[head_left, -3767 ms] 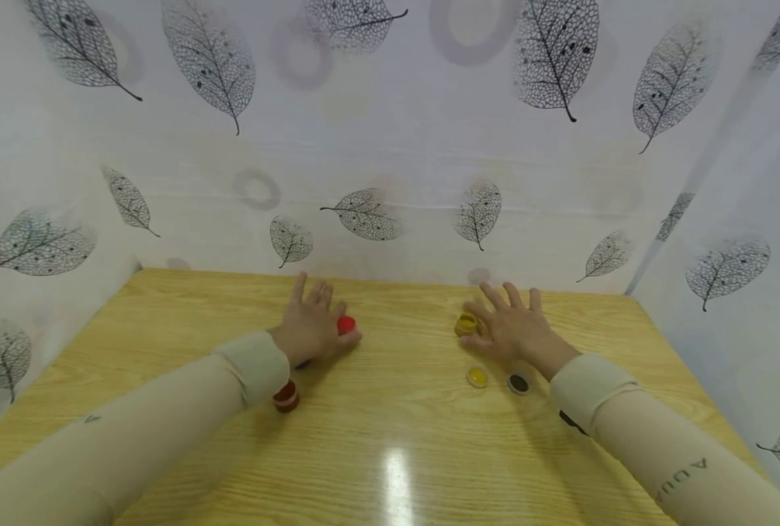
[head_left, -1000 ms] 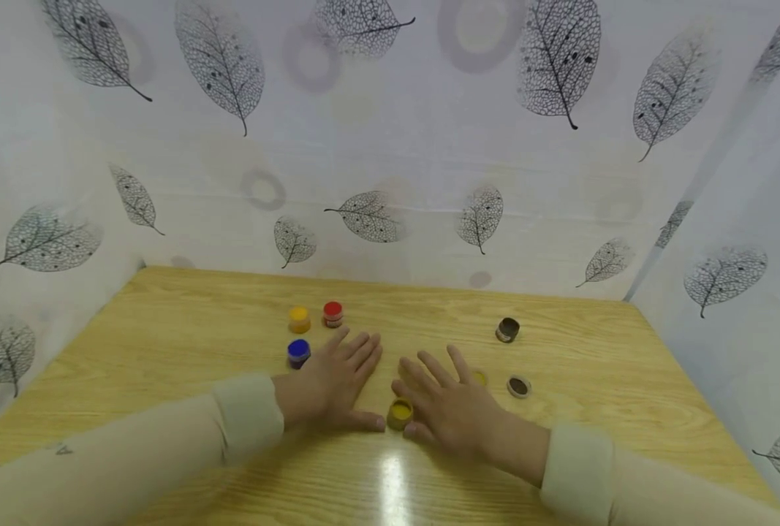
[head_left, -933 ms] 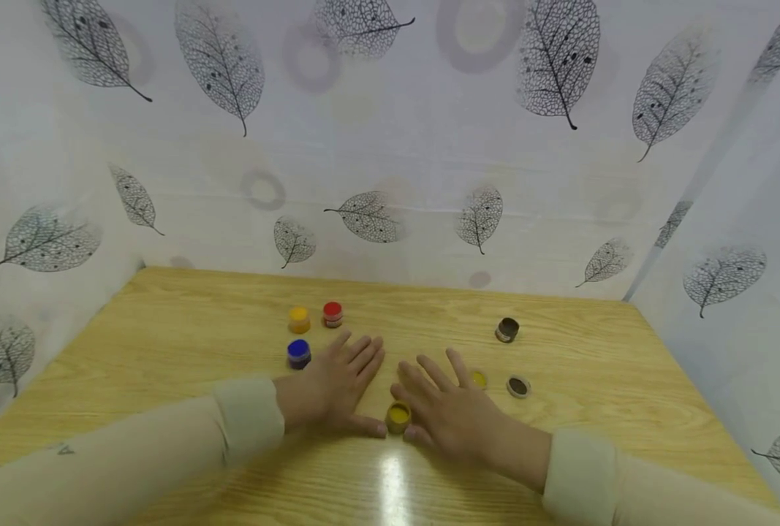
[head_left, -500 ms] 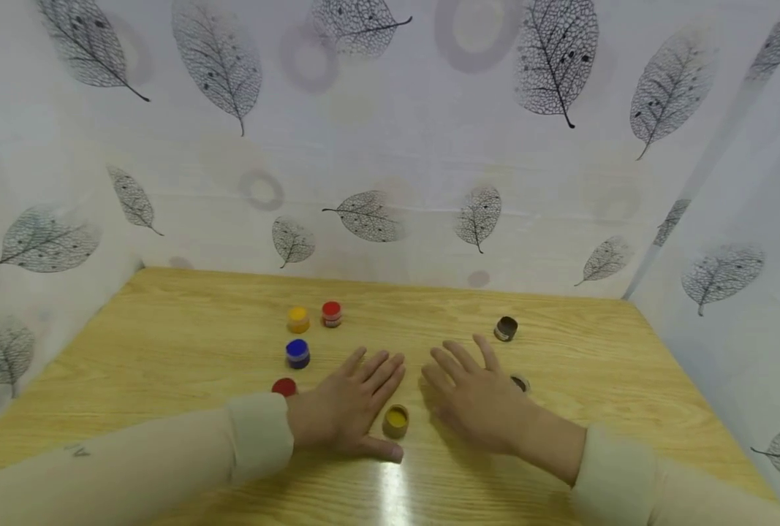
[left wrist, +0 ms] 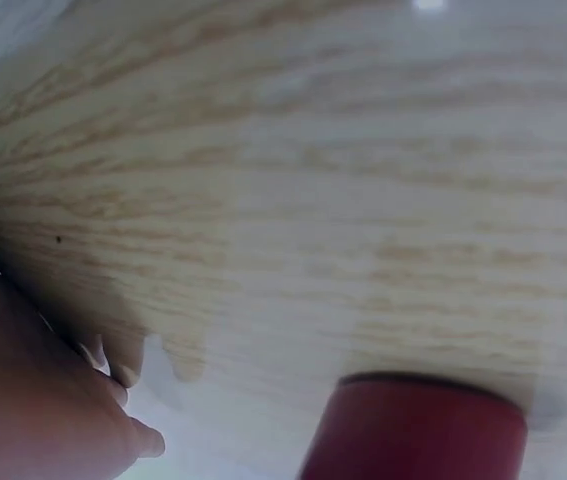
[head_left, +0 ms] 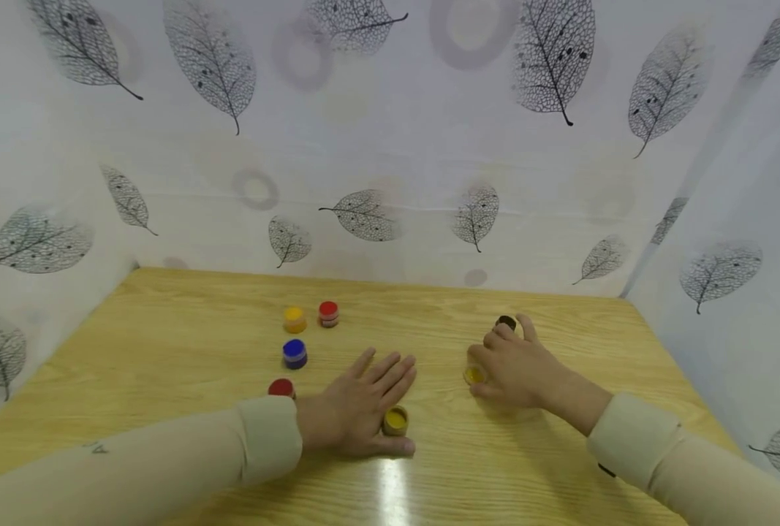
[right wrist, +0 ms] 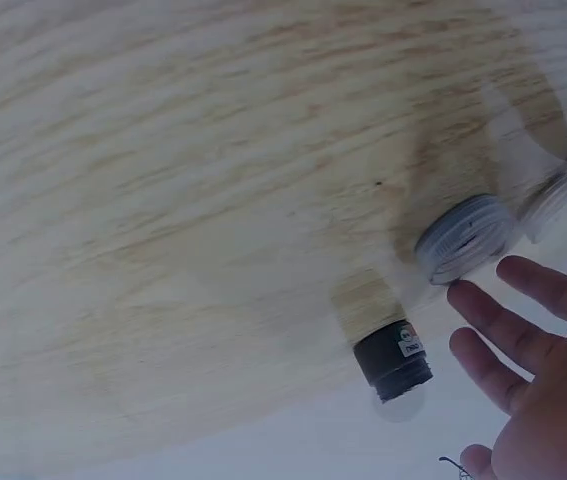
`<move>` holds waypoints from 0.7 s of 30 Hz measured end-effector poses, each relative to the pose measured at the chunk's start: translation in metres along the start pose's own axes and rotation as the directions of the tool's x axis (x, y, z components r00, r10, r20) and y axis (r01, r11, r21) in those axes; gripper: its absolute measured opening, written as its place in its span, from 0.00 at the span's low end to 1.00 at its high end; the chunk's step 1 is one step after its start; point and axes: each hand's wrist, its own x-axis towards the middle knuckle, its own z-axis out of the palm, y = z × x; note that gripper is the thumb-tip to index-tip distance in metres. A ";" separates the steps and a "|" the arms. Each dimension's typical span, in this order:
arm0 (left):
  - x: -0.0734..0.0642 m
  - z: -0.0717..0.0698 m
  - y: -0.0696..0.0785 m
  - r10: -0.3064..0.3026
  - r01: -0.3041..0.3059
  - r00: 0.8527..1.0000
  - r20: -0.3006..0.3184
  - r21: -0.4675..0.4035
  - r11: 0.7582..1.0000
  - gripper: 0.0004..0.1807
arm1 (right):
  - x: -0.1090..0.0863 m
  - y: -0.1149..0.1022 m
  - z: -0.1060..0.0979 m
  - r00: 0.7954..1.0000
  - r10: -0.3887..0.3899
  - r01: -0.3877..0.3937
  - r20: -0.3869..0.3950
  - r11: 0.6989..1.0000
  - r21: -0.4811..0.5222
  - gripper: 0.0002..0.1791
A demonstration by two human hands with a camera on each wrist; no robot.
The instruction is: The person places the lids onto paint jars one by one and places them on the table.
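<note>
My left hand [head_left: 363, 410] lies palm down, fingers straight, with an open pot of yellow paint [head_left: 395, 421] between thumb and index finger. Over on the right, my right hand [head_left: 517, 369] has thumb and index finger spread on either side of a yellow-stained lid [head_left: 474, 375], low over the table. A clear lid [right wrist: 466, 240] shows near those fingertips in the right wrist view. Behind the fingers stands an open black paint pot [right wrist: 393, 360], partly hidden in the head view. Just behind the left wrist is a dark red pot [left wrist: 418, 430], partly covered by the sleeve in the head view.
On the left of the wooden table [head_left: 186, 343] stand closed pots: orange-yellow [head_left: 294, 320], red [head_left: 328, 314] and blue [head_left: 294, 353]. A dark object [head_left: 607, 470] pokes out from under the right sleeve. A leaf-patterned cloth [head_left: 390, 146] closes off the table's back.
The right hand has left the yellow pot and moved right to the yellow-stained lid. The left hand has shifted right, around the pot. Earlier the yellow pot came from the right to the front middle.
</note>
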 end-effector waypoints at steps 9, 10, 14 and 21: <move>-0.005 -0.003 0.005 0.002 -0.003 1.000 -0.029 -0.030 1.000 0.53 | 0.007 -0.006 -0.001 0.992 -0.092 0.095 -0.084 0.995 0.037 0.12; -0.006 -0.004 0.006 -0.002 0.001 1.000 -0.021 -0.046 0.999 0.53 | 0.008 -0.007 -0.001 0.991 -0.096 0.100 -0.088 0.994 0.035 0.11; -0.011 -0.003 0.012 -0.001 0.002 1.000 0.005 -0.101 0.995 0.53 | 0.008 -0.012 -0.001 0.986 -0.117 0.119 -0.117 0.993 0.011 0.11; -0.016 0.004 0.020 0.006 -0.008 1.000 -0.022 -0.074 0.997 0.52 | 0.011 -0.021 -0.002 0.969 -0.136 0.137 -0.206 0.991 -0.011 0.14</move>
